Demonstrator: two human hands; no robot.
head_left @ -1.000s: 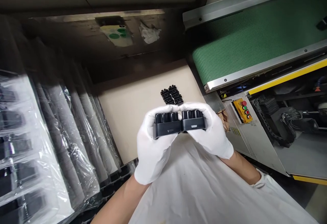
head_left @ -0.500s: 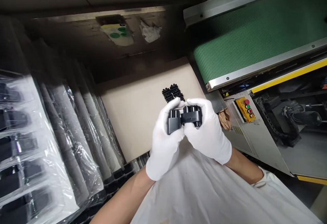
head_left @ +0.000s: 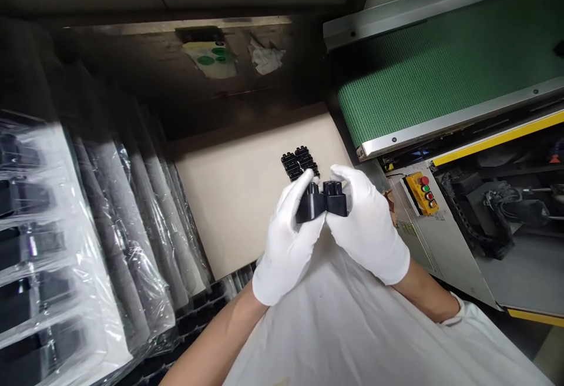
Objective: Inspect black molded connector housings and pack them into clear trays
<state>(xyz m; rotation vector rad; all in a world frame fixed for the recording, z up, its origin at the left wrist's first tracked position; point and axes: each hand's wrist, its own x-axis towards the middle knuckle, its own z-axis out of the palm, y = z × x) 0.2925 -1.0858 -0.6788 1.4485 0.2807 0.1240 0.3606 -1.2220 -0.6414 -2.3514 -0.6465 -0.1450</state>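
**Head-camera view of a black plastic part held in two gloved hands.** A single black plastic part (head_left: 321,200) is held in the air at the centre of the view, above a beige board (head_left: 247,210). Two blocks with round-topped studs are seen in the part, and its lower portion is partly hidden by the fingers. The left hand (head_left: 288,245) and the right hand (head_left: 370,227) are both covered by white gloves (head_left: 369,239). Each hand is closed narrowly on one side of the part, and the two hands are almost touching.

Just beyond the hands, a heap of black parts (head_left: 300,163) is laid on the board. Its lower edge is hidden by the left hand, so the parts cannot be counted. To the left, rolls in clear film (head_left: 126,227) are stacked, with their number obscured by shadow and overlap. Five black items in clear wrapping (head_left: 30,245) can be made out at the left edge. A green conveyor belt (head_left: 440,69) is shown at the upper right. Below it is a yellow control box (head_left: 419,193) bearing four buttons. A brown paper scrap (head_left: 389,205) is partly hidden by the right hand. A white apron (head_left: 335,333) fills the lower centre.
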